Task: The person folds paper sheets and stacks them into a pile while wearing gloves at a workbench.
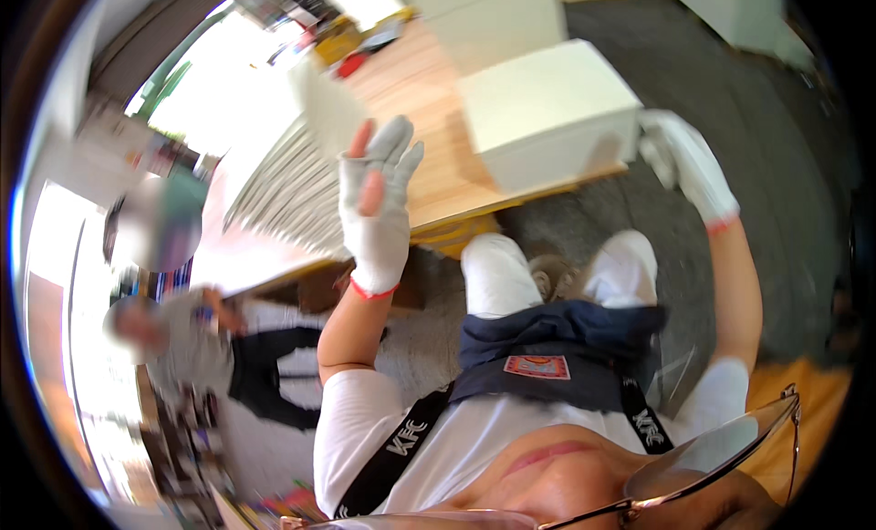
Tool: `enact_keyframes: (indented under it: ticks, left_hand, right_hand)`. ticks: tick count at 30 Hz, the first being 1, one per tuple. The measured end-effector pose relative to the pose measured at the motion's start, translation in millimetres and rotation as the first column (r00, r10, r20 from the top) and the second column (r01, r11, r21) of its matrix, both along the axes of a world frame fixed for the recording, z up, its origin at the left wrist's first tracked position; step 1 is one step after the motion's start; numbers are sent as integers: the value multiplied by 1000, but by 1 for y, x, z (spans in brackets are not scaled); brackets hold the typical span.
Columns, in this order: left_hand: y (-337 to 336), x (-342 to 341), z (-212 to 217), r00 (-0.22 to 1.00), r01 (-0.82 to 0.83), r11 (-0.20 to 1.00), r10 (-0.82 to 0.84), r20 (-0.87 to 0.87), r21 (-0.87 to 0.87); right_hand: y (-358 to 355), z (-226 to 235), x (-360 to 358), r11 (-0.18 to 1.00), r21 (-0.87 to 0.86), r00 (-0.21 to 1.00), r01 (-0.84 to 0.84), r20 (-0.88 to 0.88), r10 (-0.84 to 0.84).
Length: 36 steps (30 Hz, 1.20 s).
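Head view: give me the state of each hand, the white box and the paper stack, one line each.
Left hand: gloved, raised, fingers spread, holding nothing.
Right hand: gloved, at the white box's right side; grip unclear.
White box: closed, resting on the wooden table.
Paper stack: fanned, blurred, lying on the table.

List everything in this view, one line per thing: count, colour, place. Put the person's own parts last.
white box: one, white, on the wooden table's right end, by the right hand.
second white box: one, white, further back on the table.
stack of flat sheets: one fanned pile, white, blurred, on the table's left part.
wooden table: one, light wood, upper centre.
floor: grey, right of and below the table.
co-worker: one, in grey and black, lower left.
apron: one, dark blue, at the person's waist.
glasses: one pair, thin-rimmed, bottom edge.
left hand: white glove, fingers spread, raised over the table edge, holding nothing.
right hand: white glove, at the white box's right side; contact unclear.
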<state>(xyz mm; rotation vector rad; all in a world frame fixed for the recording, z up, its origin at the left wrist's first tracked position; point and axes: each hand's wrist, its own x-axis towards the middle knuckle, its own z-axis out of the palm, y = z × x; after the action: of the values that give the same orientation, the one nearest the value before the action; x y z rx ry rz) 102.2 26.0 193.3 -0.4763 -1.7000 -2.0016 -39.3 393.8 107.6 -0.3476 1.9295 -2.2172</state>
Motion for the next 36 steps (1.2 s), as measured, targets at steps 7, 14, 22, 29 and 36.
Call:
enact_keyframes:
  ticks: [7,14,22,29,36]
  left_hand:
    - [84,-176,-15,976,-201,168,123,-182,-965]
    - [103,-221,-40,984,104,401,93,153,-910]
    - [110,-219,-55,996,80,444,-69,55,-892]
    - [116,-207,-40,955,273,518,-43,294,-811]
    - [108,-222,-57,957,275,606,-101,271,-746]
  right_hand:
    - [-33,12,-60,453,791,910,411,-382,-158]
    - [-33,23,-80,271,609,565,745,-793,228]
    - [-55,34,-84,597,678,869,428,-491,-66]
    - [-60,3,-77,716,456,821,528,-489,-295]
    - [-60,0,-76,718,431,802,546,-517,-299]
